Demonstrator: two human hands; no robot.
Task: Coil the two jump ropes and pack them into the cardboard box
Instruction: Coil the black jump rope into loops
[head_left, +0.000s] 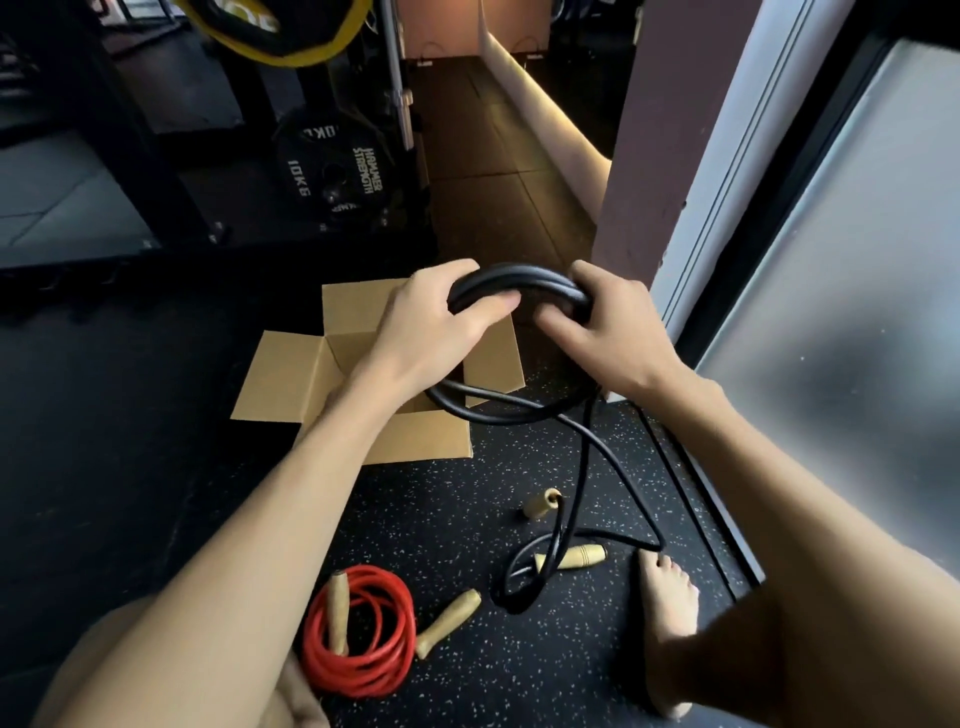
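The black rope (519, 283) is held in the air by both hands, above the far right corner of the open box (291, 379). Its upper part is gathered into several loops. The left hand (441, 312) is curled round the left side of these loops, and the thumb is laid across them at the front. The right hand (608, 322) is closed round the right side, with the fingers wrapped over the strands. Below the hands the loops hang in front of the right flap of the box, and loose strands run from there down to the floor (519, 675).

Two wooden handles are seen at the ends of these strands. One handle (543, 503) is seen end-on near the box. The other handle (576, 555) lies flat, and a small loop of the rope is crossed over it.

The box stands on the floor with its flaps spread. Its inside is hidden by the left forearm.

The red rope (358, 639) lies coiled on the floor, well apart from the box. One of its handles is laid across the coil, the other just outside it on the right.

A bare foot (667, 613) is placed on the floor, just beside a black strand.
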